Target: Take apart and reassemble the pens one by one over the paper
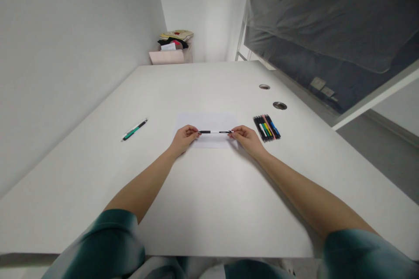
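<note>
We are pinching a slim black-and-white pen level between our left hand and our right hand. Each hand is closed on one end of the pen, and the hands are standing apart, with the pen's pale middle showing between them. The pen is lying over a sheet of white paper, though we cannot tell whether it is touching the sheet. The paper is lying near the middle of a white table.

To our left, a green-and-white pen is lying on the table, well apart from the left hand. To our right, a bunch of coloured markers is lying side by side, just beyond the right hand. Two round metal-rimmed holes are showing in the table farther right.

At the far end, a pale pink box is standing against the wall. Black cloth and white paper are bulging from its top, and a yellowish cushion is sitting above them.
</note>
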Demonstrator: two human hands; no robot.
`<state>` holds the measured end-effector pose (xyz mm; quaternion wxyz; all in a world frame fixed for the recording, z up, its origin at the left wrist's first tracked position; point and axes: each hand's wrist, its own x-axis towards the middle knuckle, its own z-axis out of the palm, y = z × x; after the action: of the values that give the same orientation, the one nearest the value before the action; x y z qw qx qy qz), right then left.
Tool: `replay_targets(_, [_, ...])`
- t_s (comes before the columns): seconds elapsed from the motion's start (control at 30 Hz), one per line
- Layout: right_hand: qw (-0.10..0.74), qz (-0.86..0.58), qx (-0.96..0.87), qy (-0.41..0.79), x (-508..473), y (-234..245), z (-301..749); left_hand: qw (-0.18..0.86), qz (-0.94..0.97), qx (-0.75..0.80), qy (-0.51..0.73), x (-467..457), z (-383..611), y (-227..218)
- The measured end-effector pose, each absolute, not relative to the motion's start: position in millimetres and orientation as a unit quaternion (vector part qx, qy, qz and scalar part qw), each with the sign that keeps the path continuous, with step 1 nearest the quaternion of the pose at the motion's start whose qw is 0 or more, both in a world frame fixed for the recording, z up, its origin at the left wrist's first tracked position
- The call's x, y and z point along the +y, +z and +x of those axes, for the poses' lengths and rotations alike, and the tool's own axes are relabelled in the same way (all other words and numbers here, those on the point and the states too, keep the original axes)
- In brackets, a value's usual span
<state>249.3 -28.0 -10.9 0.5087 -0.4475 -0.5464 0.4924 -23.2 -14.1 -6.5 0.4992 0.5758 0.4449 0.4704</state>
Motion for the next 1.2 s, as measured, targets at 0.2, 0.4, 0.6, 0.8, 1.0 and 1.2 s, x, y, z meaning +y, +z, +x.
replay_targets(0.2, [0.495,-0.481,-0.572,0.443,-27.8,-10.7,250.9,0.439,0.599,0.479,0.469,-14.1,-24.1,-6.2])
replay_targets(0.4, [0.488,-0.483,-0.583,0.433,-28.4,-9.2,251.1,0.444,0.594,0.477,0.471,-14.3,-24.6,-5.5])
replay_targets(0.6, [0.483,-0.486,-0.588,0.431,-30.2,-6.4,250.6,0.447,0.595,0.479,0.466,-15.1,-24.0,-3.9])
replay_targets(0.8, [0.483,-0.488,-0.595,0.418,-29.0,-8.4,250.7,0.430,0.607,0.477,0.468,-12.8,-24.7,-7.0])
replay_targets(1.0, [0.478,-0.491,-0.603,0.408,-27.6,-11.2,250.9,0.429,0.610,0.477,0.465,-12.5,-25.0,-7.0])
replay_targets(1.2, [0.473,-0.494,-0.604,0.408,-29.5,-10.5,251.8,0.435,0.605,0.478,0.465,-13.8,-24.6,-6.8])
